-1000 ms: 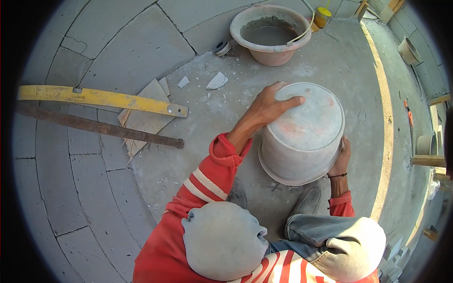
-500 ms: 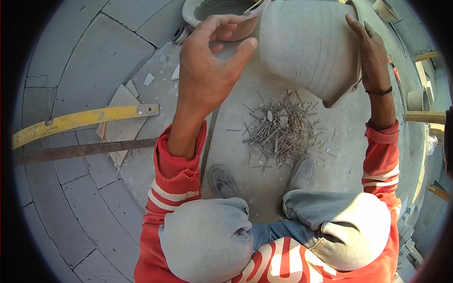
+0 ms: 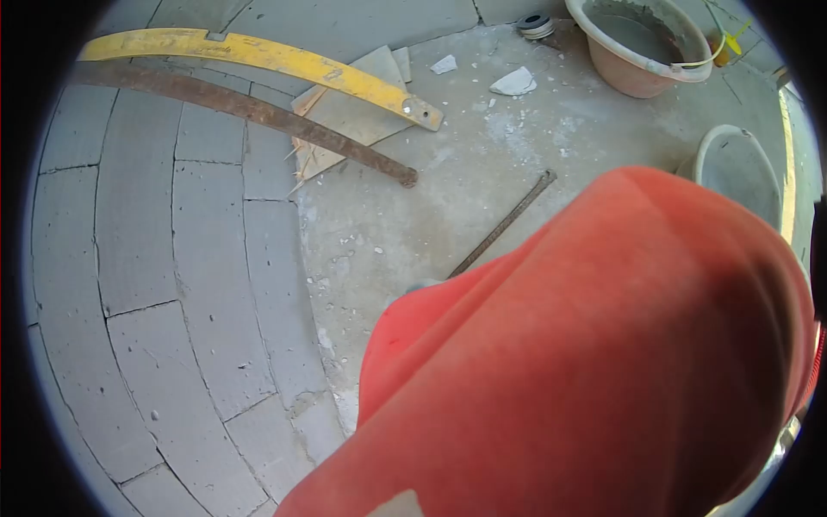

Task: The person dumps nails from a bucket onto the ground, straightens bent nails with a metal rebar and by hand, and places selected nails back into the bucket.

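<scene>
A bent arm in a red sleeve [image 3: 586, 345] fills the lower right of the head view, close to the camera. Neither of my hands shows; the sleeve or the frame edge hides them. Past the sleeve's upper edge, a grey bucket [image 3: 701, 164] stands on the concrete floor with its mouth showing. The nail pile seen earlier is out of sight. A thin ribbed steel bar [image 3: 504, 222] runs along the floor and disappears behind the sleeve.
At the top right is a basin [image 3: 633, 79] of grey mix. A yellow level [image 3: 276, 59] and a rusty flat bar [image 3: 258, 114] jut over broken board [image 3: 362, 121]. Block masonry [image 3: 215, 345] lines the left. White fragments [image 3: 514, 82] and a small spool [image 3: 536, 28] lie near the back.
The view has swung left, and a red-sleeved arm has come up across it. Both hands and the nail pile have left sight. The earlier hand-held bucket is no longer visibly held.
</scene>
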`<state>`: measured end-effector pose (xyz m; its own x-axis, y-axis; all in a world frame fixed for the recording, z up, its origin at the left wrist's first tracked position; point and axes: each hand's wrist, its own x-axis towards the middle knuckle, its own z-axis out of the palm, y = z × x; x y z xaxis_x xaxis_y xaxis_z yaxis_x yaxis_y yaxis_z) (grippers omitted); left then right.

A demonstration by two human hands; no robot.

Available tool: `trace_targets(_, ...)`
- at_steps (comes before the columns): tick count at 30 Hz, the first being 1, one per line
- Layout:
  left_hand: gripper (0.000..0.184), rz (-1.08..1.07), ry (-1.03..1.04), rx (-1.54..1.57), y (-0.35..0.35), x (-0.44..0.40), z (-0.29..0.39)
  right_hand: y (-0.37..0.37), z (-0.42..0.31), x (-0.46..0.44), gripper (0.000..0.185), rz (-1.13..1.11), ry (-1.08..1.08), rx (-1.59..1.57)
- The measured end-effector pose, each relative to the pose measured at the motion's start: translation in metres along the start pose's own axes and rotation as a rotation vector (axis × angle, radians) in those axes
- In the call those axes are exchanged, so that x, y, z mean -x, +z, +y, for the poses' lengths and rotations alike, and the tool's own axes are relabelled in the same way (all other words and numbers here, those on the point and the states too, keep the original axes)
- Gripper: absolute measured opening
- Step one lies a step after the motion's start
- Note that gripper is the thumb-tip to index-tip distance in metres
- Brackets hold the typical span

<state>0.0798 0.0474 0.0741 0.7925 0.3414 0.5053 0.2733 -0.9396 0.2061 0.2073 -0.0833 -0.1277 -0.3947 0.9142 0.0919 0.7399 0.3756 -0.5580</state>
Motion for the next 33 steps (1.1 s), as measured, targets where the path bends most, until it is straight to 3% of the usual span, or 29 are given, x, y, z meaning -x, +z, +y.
trace_targets(6,0.024,-0.042,0.013,-0.001,0.003,-0.003,-0.006,0.049,-0.009,0.044,0.040,-0.048,-0.087,0.098)
trace_targets(12,0.021,-0.215,-0.001,-0.067,0.007,0.010,-0.013,0.019,0.039,0.050,0.034,0.215,0.023,0.193)
trace_targets(14,0.020,-0.298,-0.042,-0.114,0.007,0.020,-0.022,0.010,0.045,0.035,0.054,0.084,0.206,0.035)
trace_targets(15,0.020,-0.372,-0.085,-0.151,0.006,0.030,-0.029,0.003,0.033,0.026,0.041,0.176,0.189,-0.004)
trace_targets(19,0.013,-1.018,-0.372,-0.085,0.017,0.063,-0.048,0.026,0.044,0.019,0.046,0.176,0.202,0.032)
trace_targets(21,0.036,-0.930,-0.387,0.079,0.064,0.114,-0.066,0.041,0.035,0.023,0.053,-0.038,0.261,0.145)
trace_targets(22,0.036,-0.928,-0.371,0.086,0.084,0.133,-0.067,0.048,0.032,0.026,0.053,-0.035,0.276,0.152)
trace_targets(24,0.062,-0.688,-0.328,0.143,0.117,0.167,-0.056,0.058,0.021,0.037,0.056,-0.057,0.316,0.056)
trace_targets(27,0.070,-0.599,-0.315,0.196,0.153,0.198,-0.035,0.060,-0.005,0.056,0.053,-0.035,0.268,0.179)
trace_targets(29,0.064,-0.598,-0.326,0.219,0.166,0.217,-0.022,0.053,-0.012,0.063,0.051,-0.061,0.276,0.189)
trace_targets(32,0.059,-0.652,-0.401,0.159,0.172,0.235,-0.003,0.044,-0.014,0.075,0.048,-0.058,0.223,0.145)
trace_targets(33,0.054,-0.623,-0.550,0.203,0.174,0.239,0.002,0.040,-0.014,0.079,0.045,-0.065,0.220,0.117)
